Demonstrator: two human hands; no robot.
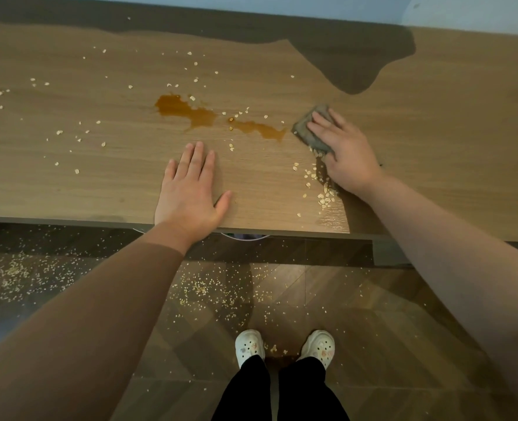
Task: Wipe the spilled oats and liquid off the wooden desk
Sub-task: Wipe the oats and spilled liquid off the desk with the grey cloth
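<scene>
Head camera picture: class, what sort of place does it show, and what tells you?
Probably a room in a home: a wooden desk against a pale wall, a patterned wood floor, and white clogs.
</scene>
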